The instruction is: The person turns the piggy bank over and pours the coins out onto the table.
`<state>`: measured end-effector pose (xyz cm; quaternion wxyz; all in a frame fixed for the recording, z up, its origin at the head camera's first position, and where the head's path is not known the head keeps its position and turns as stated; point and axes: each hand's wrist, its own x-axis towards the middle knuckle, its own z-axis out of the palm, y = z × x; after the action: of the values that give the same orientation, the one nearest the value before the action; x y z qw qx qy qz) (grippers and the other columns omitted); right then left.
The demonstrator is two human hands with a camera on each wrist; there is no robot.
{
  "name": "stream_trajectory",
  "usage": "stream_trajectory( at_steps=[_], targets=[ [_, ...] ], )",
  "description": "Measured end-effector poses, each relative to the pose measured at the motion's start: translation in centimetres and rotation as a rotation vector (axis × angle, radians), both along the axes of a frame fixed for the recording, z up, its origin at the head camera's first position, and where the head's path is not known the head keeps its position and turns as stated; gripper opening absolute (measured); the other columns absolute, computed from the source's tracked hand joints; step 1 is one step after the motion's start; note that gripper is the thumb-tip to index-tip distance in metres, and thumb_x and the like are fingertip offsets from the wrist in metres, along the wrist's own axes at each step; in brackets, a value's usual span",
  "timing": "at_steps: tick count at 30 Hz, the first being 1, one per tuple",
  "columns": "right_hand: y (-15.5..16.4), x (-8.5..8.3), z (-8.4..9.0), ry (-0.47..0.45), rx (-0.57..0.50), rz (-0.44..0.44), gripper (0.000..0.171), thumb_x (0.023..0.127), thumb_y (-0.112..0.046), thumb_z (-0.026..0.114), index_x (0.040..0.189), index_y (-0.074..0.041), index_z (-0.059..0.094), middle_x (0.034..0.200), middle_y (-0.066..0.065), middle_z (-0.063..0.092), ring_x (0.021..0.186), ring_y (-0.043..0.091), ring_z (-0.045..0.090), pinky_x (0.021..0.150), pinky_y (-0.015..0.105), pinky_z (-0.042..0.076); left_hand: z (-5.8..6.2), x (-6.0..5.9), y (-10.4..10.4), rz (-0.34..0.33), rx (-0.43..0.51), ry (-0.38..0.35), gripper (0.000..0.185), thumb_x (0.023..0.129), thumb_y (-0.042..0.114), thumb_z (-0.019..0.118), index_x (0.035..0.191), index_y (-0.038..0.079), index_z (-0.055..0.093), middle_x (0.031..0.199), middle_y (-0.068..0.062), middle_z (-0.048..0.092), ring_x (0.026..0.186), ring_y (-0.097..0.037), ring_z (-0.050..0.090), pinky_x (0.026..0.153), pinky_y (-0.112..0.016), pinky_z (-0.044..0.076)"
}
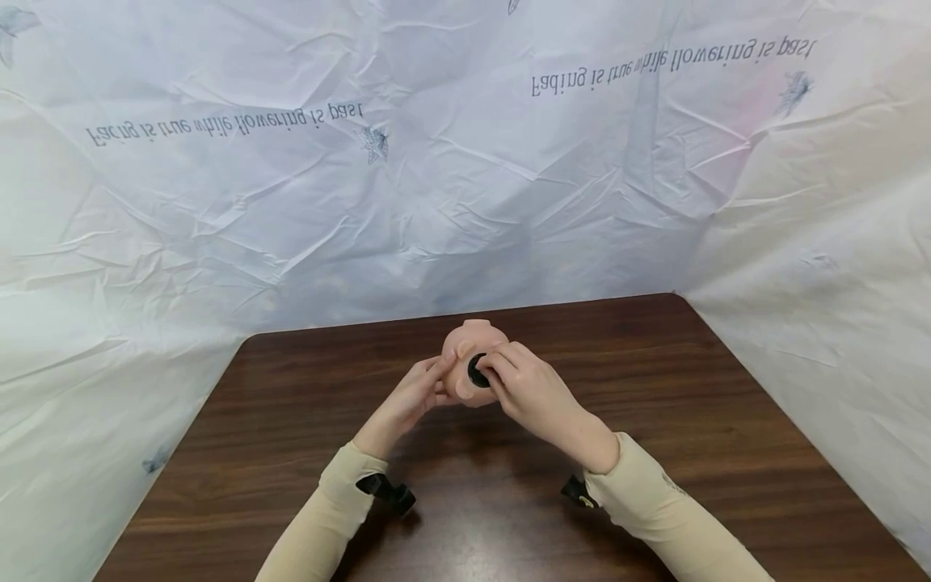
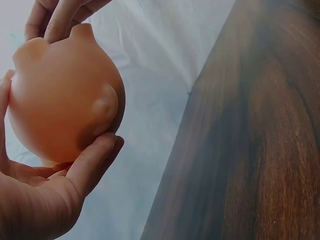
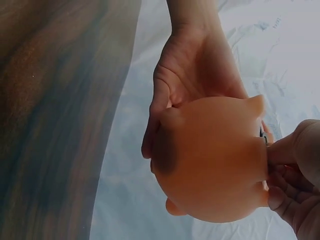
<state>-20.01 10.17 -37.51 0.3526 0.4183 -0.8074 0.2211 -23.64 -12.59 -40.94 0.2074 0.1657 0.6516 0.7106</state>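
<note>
A round pink piggy bank (image 1: 474, 333) is held up over the table, its underside and stubby feet turned toward the head camera. My left hand (image 1: 413, 396) grips its side, and in the left wrist view the fingers (image 2: 92, 160) curve around the lower end of the body. Set in the underside is a round black plug (image 1: 476, 373). My right hand (image 1: 534, 392) pinches at that plug with thumb and fingertips, which cover part of it. The right wrist view shows the right-hand fingers (image 3: 287, 195) between the feet, with only a sliver of the plug's dark edge visible.
The dark brown wooden table (image 1: 465, 517) lies beneath both forearms. White printed cloth (image 1: 451, 186) hangs behind it and along both sides. Black wrist camera mounts (image 1: 389, 495) are strapped at the cream sleeves (image 1: 647, 501).
</note>
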Motion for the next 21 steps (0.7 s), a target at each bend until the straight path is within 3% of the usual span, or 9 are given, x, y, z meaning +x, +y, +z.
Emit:
stream_trajectory(
  at_steps=[6, 10, 13, 17, 21],
  targets=[
    [0.1, 0.2, 0.2, 0.025, -0.035, 0.011, 0.009, 0.092, 0.001, 0.071, 0.100, -0.003, 0.068, 0.102, 0.007, 0.065, 0.086, 0.021, 0.059, 0.070, 0.029, 0.054, 0.1, -0.1, 0.2, 0.007, 0.002, 0.020, 0.074, 0.103, 0.053, 0.050, 0.151, -0.003, 0.037, 0.139, -0.021, 0.054, 0.113, -0.021, 0.066, 0.096, -0.043, 0.055],
    [0.2, 0.7, 1.1, 0.018, -0.085, 0.036, 0.012, 0.092, 0.001, 0.070, 0.103, -0.003, 0.066, 0.102, 0.007, 0.064, 0.086, 0.021, 0.059, 0.071, 0.030, 0.052, -0.3, -0.2, 0.1, 0.039, -0.014, -0.008, 0.073, 0.104, 0.050, 0.050, 0.152, -0.003, 0.036, 0.143, -0.025, 0.050, 0.115, -0.023, 0.065, 0.098, -0.043, 0.054],
    [0.4, 1.2, 2.1, 0.023, -0.131, 0.061, 0.007, 0.099, -0.006, 0.064, 0.105, -0.003, 0.067, 0.103, 0.008, 0.065, 0.089, 0.021, 0.060, 0.074, 0.031, 0.052, -0.8, -0.4, -0.1, 0.052, -0.022, -0.034, 0.073, 0.105, 0.050, 0.049, 0.152, -0.004, 0.035, 0.147, -0.029, 0.045, 0.116, -0.023, 0.065, 0.099, -0.043, 0.053],
    [0.6, 1.6, 3.1, 0.043, -0.174, 0.094, 0.014, 0.103, -0.012, 0.060, 0.106, -0.002, 0.069, 0.107, 0.009, 0.067, 0.092, 0.022, 0.061, 0.075, 0.031, 0.053, -1.0, -0.5, -0.2, 0.051, -0.029, -0.036, 0.073, 0.105, 0.051, 0.049, 0.152, -0.003, 0.036, 0.148, -0.029, 0.044, 0.116, -0.023, 0.065, 0.098, -0.044, 0.054],
    [0.6, 1.5, 3.2, 0.036, -0.194, 0.117, 0.013, 0.094, -0.003, 0.071, 0.107, -0.003, 0.070, 0.107, 0.009, 0.067, 0.093, 0.022, 0.062, 0.074, 0.031, 0.053, -1.0, -0.5, -0.3, 0.053, -0.042, -0.019, 0.071, 0.105, 0.050, 0.049, 0.152, -0.002, 0.037, 0.145, -0.026, 0.049, 0.117, -0.024, 0.064, 0.097, -0.044, 0.054]
  ],
)
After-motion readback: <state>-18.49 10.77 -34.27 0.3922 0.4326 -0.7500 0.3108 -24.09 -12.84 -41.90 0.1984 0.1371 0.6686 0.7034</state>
